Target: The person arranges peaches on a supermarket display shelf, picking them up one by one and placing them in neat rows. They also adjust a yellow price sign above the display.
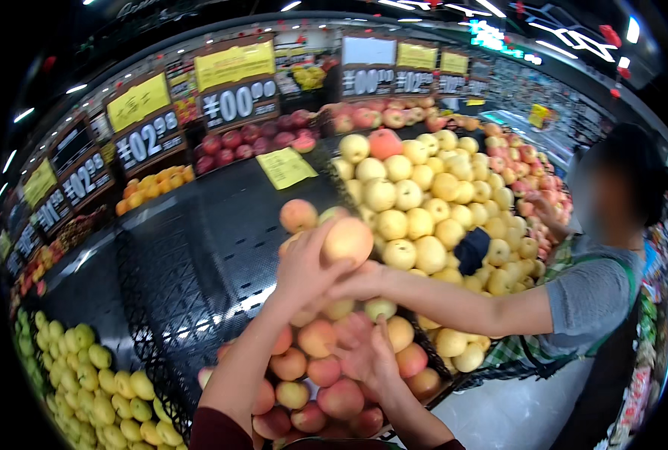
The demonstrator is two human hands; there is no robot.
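Observation:
My left hand (305, 264) reaches forward over the display and grips a large pinkish-orange apple (348, 242). Just behind it, another apple (298, 216) and a partly hidden greenish one sit on the black display surface. A co-worker's hand (362, 280) comes in from the right, close under my left hand; whether the two touch is unclear. My right hand (365, 349), somewhat blurred, is held with fingers spread above a crate of red and yellow apples (340, 398). Nothing shows in its grasp. A pale green apple (380, 308) lies near its thumb.
Yellow pears (421, 223) are heaped to the right, with a dark cloth (471, 250) on them. A co-worker (587, 292) stands at the right. Black mesh dividers (137, 315) edge the bare black shelf (199, 230). Yellow-green fruit (94, 388) fills the lower left; price signs (235, 84) stand behind.

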